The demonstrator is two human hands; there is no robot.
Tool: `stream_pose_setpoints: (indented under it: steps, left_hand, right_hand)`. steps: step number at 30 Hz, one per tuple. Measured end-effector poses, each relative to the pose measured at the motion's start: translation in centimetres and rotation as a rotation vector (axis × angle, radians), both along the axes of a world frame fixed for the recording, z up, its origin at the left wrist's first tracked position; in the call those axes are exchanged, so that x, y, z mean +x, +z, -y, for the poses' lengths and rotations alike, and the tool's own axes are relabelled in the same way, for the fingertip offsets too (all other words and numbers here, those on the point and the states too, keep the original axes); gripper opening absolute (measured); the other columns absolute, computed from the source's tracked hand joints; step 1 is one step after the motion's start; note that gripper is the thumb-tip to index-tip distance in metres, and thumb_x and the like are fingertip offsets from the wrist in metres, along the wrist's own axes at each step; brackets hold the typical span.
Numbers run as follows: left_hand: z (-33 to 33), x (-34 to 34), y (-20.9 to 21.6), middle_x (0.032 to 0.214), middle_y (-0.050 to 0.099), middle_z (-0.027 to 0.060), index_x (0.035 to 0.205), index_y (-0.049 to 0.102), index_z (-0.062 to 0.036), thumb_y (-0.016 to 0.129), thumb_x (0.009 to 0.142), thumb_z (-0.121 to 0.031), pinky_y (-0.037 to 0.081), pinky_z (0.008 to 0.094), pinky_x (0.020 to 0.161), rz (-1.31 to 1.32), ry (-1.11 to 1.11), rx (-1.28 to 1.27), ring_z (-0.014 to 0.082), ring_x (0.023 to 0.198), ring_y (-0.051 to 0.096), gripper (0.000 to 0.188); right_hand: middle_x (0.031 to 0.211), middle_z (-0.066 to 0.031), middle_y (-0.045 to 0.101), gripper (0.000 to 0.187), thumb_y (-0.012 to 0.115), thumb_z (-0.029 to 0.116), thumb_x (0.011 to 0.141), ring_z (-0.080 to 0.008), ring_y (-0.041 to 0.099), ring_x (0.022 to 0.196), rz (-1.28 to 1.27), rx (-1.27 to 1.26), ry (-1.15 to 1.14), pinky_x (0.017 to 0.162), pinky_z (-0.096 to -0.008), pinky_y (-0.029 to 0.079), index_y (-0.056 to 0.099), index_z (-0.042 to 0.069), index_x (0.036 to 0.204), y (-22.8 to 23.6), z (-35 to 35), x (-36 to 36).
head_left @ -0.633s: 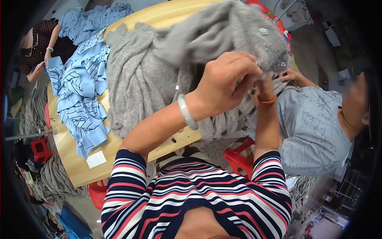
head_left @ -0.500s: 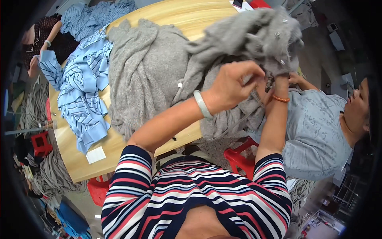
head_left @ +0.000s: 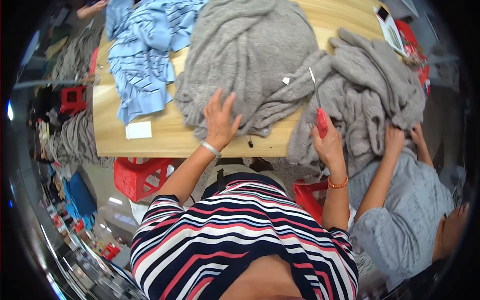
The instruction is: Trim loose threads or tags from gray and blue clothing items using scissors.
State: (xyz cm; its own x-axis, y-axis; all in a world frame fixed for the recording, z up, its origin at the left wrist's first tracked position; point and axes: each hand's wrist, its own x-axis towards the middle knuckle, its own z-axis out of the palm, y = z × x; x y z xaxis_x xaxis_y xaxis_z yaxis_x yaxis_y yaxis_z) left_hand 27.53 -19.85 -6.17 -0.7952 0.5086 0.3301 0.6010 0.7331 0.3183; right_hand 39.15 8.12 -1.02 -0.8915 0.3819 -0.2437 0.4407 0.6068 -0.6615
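Observation:
My left hand (head_left: 220,121) has its fingers spread at the near edge of a large heap of grey knit garments (head_left: 245,55). In my right hand (head_left: 330,147) is a red-handled tool (head_left: 321,122) with a thin metal shaft, its pale tip pointing away from me; its exact kind is unclear. Beyond the tool lies a second pile of crumpled grey knitwear (head_left: 362,95), draped over the table's right end. At that pile's near side a co-worker's hand (head_left: 393,140) grips the fabric. A small white tag (head_left: 286,80) shows on the large heap.
Blue striped shirts (head_left: 145,65) lie left on the wooden table (head_left: 112,142), near a white card (head_left: 138,130). Red stools (head_left: 132,177) stand below the front edge. The co-worker in a grey-blue top (head_left: 400,210) is close on my right. A phone (head_left: 383,13) lies far right.
The grey garment lifted at the right now lies on the table. My left hand has moved left to the large heap, and the red-handled tool now shows in my right hand. The view has shifted.

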Motion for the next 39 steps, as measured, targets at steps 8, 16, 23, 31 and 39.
stream_pose_setpoints:
  steps: [8, 16, 23, 31, 39]
  left_hand:
    - [9.4, -9.9, -7.4, 0.089, 0.059, 0.005, 0.115, 0.056, 0.0027, 0.071, 0.08, -0.019, 0.046, 0.0251, 0.069, 1.007, 0.782, 1.152, 0.0124, 0.073, 0.052, 0.043]
    - [-0.7, -2.3, 3.9, 0.081, 0.058, 0.0089, 0.091, 0.064, -0.0074, 0.064, 0.075, -0.002, 0.047, 0.0336, 0.068, 0.309, -0.48, 0.473, 0.0245, 0.075, 0.058, 0.017]
    - [-0.5, -1.1, -2.5, 0.085, 0.056, 0.0122, 0.09, 0.061, -0.0054, 0.07, 0.072, -0.009, 0.046, 0.039, 0.073, 0.385, -0.342, 0.298, 0.0322, 0.083, 0.056, 0.021]
    - [-5.8, -6.5, 2.6, 0.132, 0.043, 0.0186, 0.125, 0.052, -0.0088, 0.076, 0.07, -0.037, 0.026, 0.0502, 0.104, -0.04, -0.091, 0.238, 0.0347, 0.127, 0.035, 0.066]
    - [-4.3, -8.9, -2.7, 0.146, 0.035, 0.0115, 0.123, 0.058, -0.0117, 0.07, 0.075, -0.044, 0.013, 0.0558, 0.111, 0.037, -0.17, -0.067, 0.0332, 0.141, 0.018, 0.059]
  right_hand:
    - [0.095, -0.0274, 0.062, 0.049, 0.058, 0.016, 0.085, -0.0452, 0.059, 0.093, 0.063, 0.078, 0.198, 0.079, -0.0452, 0.048, 0.047, 0.008, 0.132, 1.7, 3.6, -2.0]
    - [0.091, -0.0283, 0.063, 0.049, 0.059, 0.02, 0.086, -0.0471, 0.059, 0.088, 0.052, 0.084, 0.166, 0.077, -0.0516, 0.047, 0.045, 0.016, 0.133, 2.1, 4.0, -2.9]
    - [0.091, -0.0284, 0.063, 0.049, 0.059, 0.023, 0.086, -0.0475, 0.059, 0.088, 0.072, 0.074, 0.119, 0.076, -0.0529, 0.047, 0.045, 0.018, 0.133, 2.1, 4.0, -1.9]
    - [0.094, -0.0271, 0.062, 0.049, 0.059, 0.02, 0.085, -0.0462, 0.059, 0.089, 0.151, 0.127, 0.134, 0.075, -0.0498, 0.048, 0.046, 0.014, 0.131, 2.4, 5.1, -1.4]
    - [0.082, -0.0264, 0.063, 0.046, 0.061, 0.025, 0.084, -0.0461, 0.06, 0.081, 0.167, 0.108, 0.359, 0.072, -0.0513, 0.047, 0.049, 0.013, 0.127, 3.5, 5.6, -1.1]
